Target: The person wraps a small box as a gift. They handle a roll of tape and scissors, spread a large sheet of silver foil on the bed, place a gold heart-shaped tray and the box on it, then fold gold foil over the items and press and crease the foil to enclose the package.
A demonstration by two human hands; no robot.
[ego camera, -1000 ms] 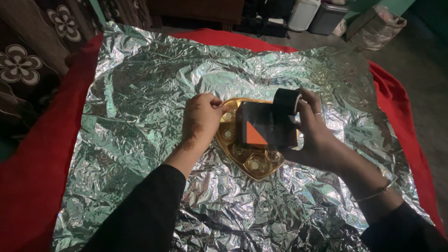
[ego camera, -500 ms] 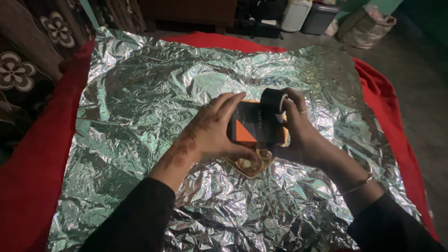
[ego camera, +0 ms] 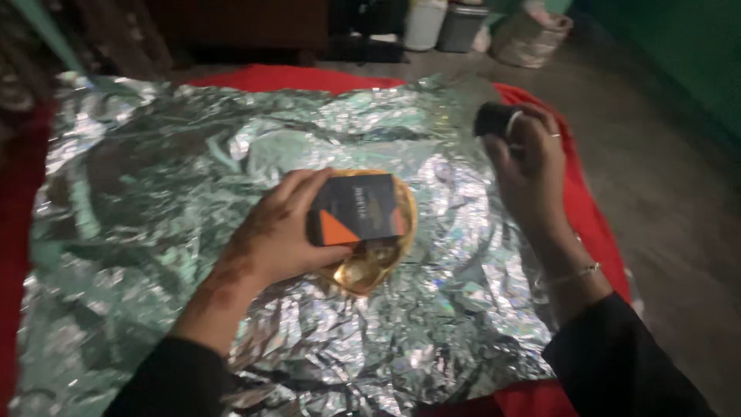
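Observation:
My left hand (ego camera: 274, 235) holds a dark box with an orange triangle (ego camera: 359, 210) over a gold heart-shaped tray (ego camera: 369, 266) that lies on a crumpled sheet of silver foil (ego camera: 154, 201). The box covers most of the tray. My right hand (ego camera: 529, 166) is off to the right, raised above the foil's edge, and grips a black roll of tape (ego camera: 494, 120) between thumb and fingers. A bangle sits on my right wrist.
The foil is spread over a red cloth (ego camera: 587, 216) on a grey floor (ego camera: 679, 193). A white bin (ego camera: 426, 23), a grey bin (ego camera: 461, 15) and a foil-wrapped bundle (ego camera: 532, 35) stand at the far end.
My left hand took the box from both hands and now holds it alone over the tray. My right hand pulled away to the right with the tape roll. The view swung right.

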